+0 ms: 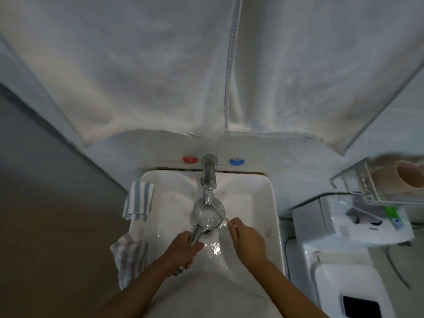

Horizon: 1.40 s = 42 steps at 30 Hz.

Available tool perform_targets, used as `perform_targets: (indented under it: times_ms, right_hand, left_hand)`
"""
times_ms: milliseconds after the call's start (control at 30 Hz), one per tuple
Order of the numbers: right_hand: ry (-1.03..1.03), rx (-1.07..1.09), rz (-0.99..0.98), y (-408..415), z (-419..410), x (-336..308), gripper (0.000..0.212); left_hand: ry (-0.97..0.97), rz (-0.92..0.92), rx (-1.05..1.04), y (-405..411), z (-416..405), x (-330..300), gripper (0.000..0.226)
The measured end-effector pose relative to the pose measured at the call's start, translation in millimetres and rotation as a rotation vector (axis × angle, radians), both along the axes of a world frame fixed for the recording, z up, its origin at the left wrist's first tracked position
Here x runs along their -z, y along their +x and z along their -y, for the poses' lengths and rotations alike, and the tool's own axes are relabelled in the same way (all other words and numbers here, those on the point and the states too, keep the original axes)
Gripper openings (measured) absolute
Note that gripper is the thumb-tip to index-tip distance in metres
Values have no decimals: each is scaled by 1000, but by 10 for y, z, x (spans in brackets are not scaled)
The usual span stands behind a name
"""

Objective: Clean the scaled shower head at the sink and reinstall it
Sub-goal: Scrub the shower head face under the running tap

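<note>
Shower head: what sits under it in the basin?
The shower head covers the basin floor of the sink. A dark drain edge peeks out by its handle; the rest of the drain is hidden.

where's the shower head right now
In the head view, the shower head sits mid-sink directly under the faucet, held by its handle in the left hand.

White sink (263, 203) under a running tap (209, 177), striped cloth (138, 200) draped over its left rim, second striped cloth (129, 258) hanging nearer the front corner
</note>
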State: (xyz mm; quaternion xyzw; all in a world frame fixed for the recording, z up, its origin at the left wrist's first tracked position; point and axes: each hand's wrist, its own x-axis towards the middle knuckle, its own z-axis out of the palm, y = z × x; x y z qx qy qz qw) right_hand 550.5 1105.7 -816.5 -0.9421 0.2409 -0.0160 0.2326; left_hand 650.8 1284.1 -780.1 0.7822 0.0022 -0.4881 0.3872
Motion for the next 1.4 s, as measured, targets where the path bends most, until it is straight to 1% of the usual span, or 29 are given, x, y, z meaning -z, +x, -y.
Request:
perform_targets:
  times_ms: [33, 67, 133, 200, 333, 467, 600, 733, 767, 833, 867, 1000, 1100, 1133, 1233, 1267, 1367, 1400]
  right_hand:
    - [-46, -13, 24, 0, 7, 32, 60]
    - [-86, -45, 43, -6, 7, 47, 59]
    - [-157, -134, 37, -26, -17, 34, 44]
    - [-200, -164, 36, -35, -37, 28, 37]
    - [-214, -48, 70, 0, -8, 15, 40]
    - [-243, -151, 87, -27, -72, 15, 35]
    - [-242, -49, 74, -45, -25, 51, 31]
    - [-222, -166, 108, -43, -75, 67, 32]
    - [-214, -154, 102, -30, -69, 46, 28]
    - [-196, -60, 86, -3, -14, 40, 16]
    - [-189, -34, 77, 5, 2, 41, 15]
    - [-216, -143, 82, -10, -62, 85, 30]
    - [-208, -51, 84, -16, -11, 53, 17]
    - [-207, -40, 81, -23, -1, 52, 16]
    - [-234, -164, 82, -45, -66, 72, 28]
    - [-236, -170, 81, -49, -80, 69, 30]
    - [-235, -70, 74, -38, -28, 48, 25]
    - [-233, -74, 74, -46, -23, 43, 23]
  left_hand:
    - [15, 16, 32, 2, 5, -24, 13]
    - [24, 29, 57, 6, 5, -28, 11]
    - [35, 54, 92, 8, 12, -59, 9]
    - [38, 63, 100, 10, 6, -58, 9]
    - [54, 93, 139, 17, 8, -32, 11]
    - [82, 120, 174, 45, -20, 55, 14]
    - [129, 132, 230, 66, -67, 134, 16]
    - [143, 172, 278, 75, -65, 181, 18]
    - [139, 187, 287, 82, -63, 193, 18]
    - [153, 206, 305, 93, -62, 203, 18]
    - [166, 213, 313, 93, -61, 210, 18]
    - [169, 231, 323, 100, -69, 270, 19]
    - [177, 225, 336, 103, -75, 278, 20]
    - [181, 220, 337, 96, -74, 276, 20]
    - [168, 205, 304, 89, -80, 318, 24]
    - [167, 201, 292, 95, -83, 330, 23]
    - [150, 178, 257, 112, -77, 352, 20]
    - [145, 171, 245, 112, -75, 357, 20]
